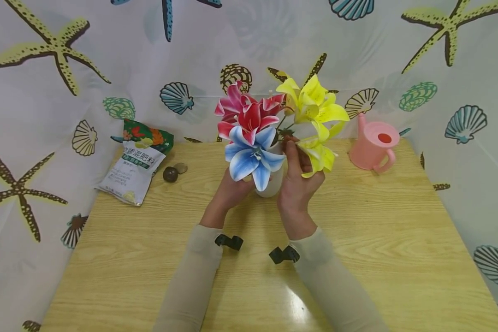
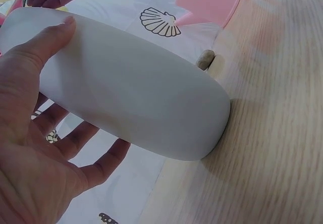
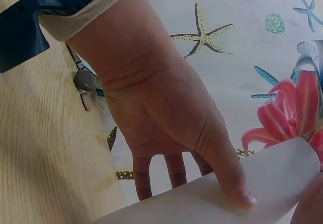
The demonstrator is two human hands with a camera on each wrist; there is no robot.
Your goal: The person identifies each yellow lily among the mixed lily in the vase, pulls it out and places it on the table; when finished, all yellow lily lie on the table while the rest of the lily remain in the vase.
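Observation:
My left hand [image 1: 234, 188] grips a white vase [image 2: 136, 88] that stands upright on the table. In the left wrist view the thumb lies along the vase's near side and the fingers curl beneath. Red-pink lilies [image 1: 251, 113], a blue-and-white lily [image 1: 255, 154] and yellow lilies [image 1: 315, 103] cluster above the vase's mouth. Beside the mouth, my right hand [image 1: 299, 180] pinches a yellow lily's stem, its fingertips partly hidden by petals. The right wrist view mostly shows the left hand [image 3: 161, 108] on the vase; only a bit of the right hand [image 3: 310, 204] appears in the corner.
On the left lies a fertilizer bag [image 1: 133, 166], with a dark round stone [image 1: 170, 174] and a flatter one [image 1: 180, 168] next to it. A pink watering can [image 1: 373, 145] stands back right. A small stone [image 2: 205, 59] lies behind the vase. Patterned cloth [image 1: 265, 41] hangs behind the table.

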